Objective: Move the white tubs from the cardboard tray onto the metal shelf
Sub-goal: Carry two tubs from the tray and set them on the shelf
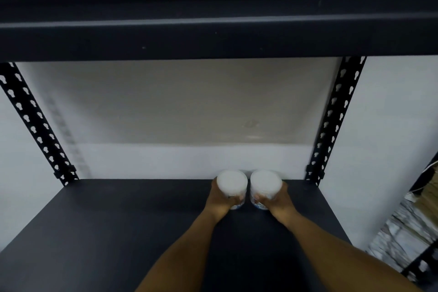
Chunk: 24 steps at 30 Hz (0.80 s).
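Two white tubs stand side by side near the back of the dark metal shelf (113, 225), right of its middle. My left hand (221, 200) grips the left tub (231, 182) from its near side. My right hand (276, 199) grips the right tub (266, 182) the same way. Both tubs have white lids and a printed label low on the side, partly hidden by my fingers. The two tubs almost touch each other. The cardboard tray is out of view.
A second dark shelf (213, 38) runs overhead. Perforated black uprights stand at the back left (35, 123) and back right (331, 121), against a pale wall. A cluttered area shows at the far right edge (412, 220).
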Each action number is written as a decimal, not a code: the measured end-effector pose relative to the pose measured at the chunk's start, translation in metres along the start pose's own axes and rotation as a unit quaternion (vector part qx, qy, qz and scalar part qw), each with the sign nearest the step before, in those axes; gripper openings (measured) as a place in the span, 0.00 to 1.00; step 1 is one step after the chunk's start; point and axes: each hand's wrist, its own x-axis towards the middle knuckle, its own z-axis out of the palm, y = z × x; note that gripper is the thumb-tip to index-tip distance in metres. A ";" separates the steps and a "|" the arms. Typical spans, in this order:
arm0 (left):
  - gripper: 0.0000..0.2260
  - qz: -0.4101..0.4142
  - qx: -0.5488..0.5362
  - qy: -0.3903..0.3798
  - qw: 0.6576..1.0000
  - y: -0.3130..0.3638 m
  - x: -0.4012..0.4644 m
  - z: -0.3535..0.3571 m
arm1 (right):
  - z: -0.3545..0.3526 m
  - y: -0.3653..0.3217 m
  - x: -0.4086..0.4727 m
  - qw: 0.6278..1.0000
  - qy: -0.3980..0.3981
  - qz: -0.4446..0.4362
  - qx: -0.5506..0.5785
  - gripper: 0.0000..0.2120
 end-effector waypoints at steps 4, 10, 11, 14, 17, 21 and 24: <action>0.42 0.002 0.008 -0.007 1.000 0.002 0.003 -0.001 | 0.001 0.005 0.008 1.000 -0.011 0.005 -0.021 0.29; 0.43 0.006 0.024 -0.007 1.000 -0.001 0.012 0.000 | -0.003 0.025 0.026 0.996 -0.021 0.048 -0.074 0.43; 0.44 0.007 0.024 -0.008 1.000 0.000 0.011 0.000 | -0.004 0.034 0.033 0.995 -0.022 0.053 -0.082 0.45; 0.46 0.015 0.020 0.004 1.000 -0.001 0.009 0.000 | -0.009 0.057 0.045 0.992 -0.026 0.082 -0.096 0.54; 0.43 0.009 0.035 0.026 0.999 -0.001 -0.001 -0.003 | -0.013 0.055 0.029 0.984 -0.028 0.079 -0.156 0.54; 0.41 0.025 0.134 0.016 0.991 -0.007 -0.024 -0.013 | -0.016 0.037 -0.015 0.948 -0.045 0.022 -0.313 0.38; 0.37 0.043 0.239 -0.028 0.970 -0.015 -0.042 -0.021 | -0.014 0.039 -0.031 0.893 -0.055 -0.012 -0.446 0.37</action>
